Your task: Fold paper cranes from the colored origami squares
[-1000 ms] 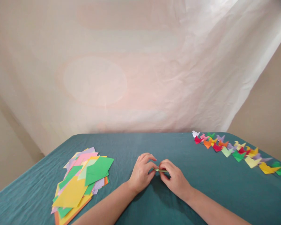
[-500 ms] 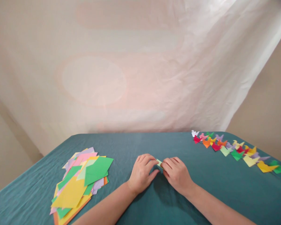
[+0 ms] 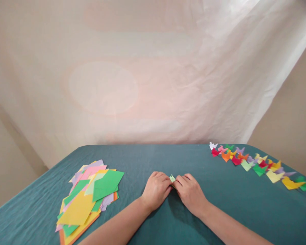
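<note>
A small folded piece of light green paper point(image 3: 172, 178) shows between my hands, its pointed tips sticking up past the fingers. My left hand point(image 3: 156, 191) pinches it from the left, fingers closed. From the right, my right hand point(image 3: 190, 192) grips the same paper with thumb and fingertips. The fingertips of both hands nearly meet and hide most of the paper.
A loose pile of coloured paper sheets point(image 3: 76, 208) lies at the left of the teal-covered table point(image 3: 142, 156). Several folded paper birds point(image 3: 274, 176) in many colours stand in rows along the right side. A pale cloth point(image 3: 153, 85) hangs behind the table.
My left fingers have closed in on the paper and my hands have drawn together. The paper has turned so that its points face upward.
</note>
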Motion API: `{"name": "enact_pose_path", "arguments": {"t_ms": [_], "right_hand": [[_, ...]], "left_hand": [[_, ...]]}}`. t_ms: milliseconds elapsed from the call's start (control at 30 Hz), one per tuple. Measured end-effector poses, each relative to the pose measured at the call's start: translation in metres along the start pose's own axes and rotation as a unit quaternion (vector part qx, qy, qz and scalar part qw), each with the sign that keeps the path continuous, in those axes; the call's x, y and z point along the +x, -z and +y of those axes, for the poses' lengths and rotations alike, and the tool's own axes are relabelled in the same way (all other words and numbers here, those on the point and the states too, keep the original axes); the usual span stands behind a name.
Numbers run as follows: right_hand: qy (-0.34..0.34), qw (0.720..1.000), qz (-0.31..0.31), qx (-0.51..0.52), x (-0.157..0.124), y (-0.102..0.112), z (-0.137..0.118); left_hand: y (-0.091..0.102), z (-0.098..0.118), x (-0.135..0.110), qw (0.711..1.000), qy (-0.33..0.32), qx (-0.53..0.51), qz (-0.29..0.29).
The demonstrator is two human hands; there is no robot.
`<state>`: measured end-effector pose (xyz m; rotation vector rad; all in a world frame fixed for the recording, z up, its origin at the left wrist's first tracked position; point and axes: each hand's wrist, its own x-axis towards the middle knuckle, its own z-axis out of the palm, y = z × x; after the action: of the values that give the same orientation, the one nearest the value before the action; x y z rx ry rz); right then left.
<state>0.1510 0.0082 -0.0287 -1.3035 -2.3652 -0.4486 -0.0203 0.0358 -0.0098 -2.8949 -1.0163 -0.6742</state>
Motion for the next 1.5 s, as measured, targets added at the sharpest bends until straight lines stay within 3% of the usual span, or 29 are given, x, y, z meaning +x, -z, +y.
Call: {"name": "enact_pose_path", "arguments": {"t_ms": [233, 433, 600, 900, 1133, 1500], "right_hand": [[-0.009, 0.996, -0.015, 0.089, -0.002, 0.004, 0.008], [-0.044, 0.968, -0.048, 0.243, 0.001, 0.007, 0.023], [-0.083, 0.950, -0.038, 0.299, 0.003, -0.002, 0.031], [-0.092, 0.945, -0.048, 0.309, 0.006, -0.013, 0.036], [-0.095, 0.944, -0.041, 0.314, 0.006, -0.018, 0.039], [-0.089, 0.947, -0.025, 0.309, 0.005, -0.024, 0.041]], "left_hand": [[-0.002, -0.002, 0.000, 1.000, 0.002, 0.002, -0.007], [-0.003, -0.005, 0.000, 0.999, 0.018, -0.038, 0.018], [-0.008, -0.006, -0.001, 0.995, 0.047, -0.073, 0.043], [0.003, 0.000, -0.001, 0.997, 0.018, -0.067, 0.040], [0.012, 0.006, -0.003, 0.998, -0.057, -0.004, -0.015], [0.010, 0.010, -0.006, 0.995, -0.057, 0.066, -0.050]]}}
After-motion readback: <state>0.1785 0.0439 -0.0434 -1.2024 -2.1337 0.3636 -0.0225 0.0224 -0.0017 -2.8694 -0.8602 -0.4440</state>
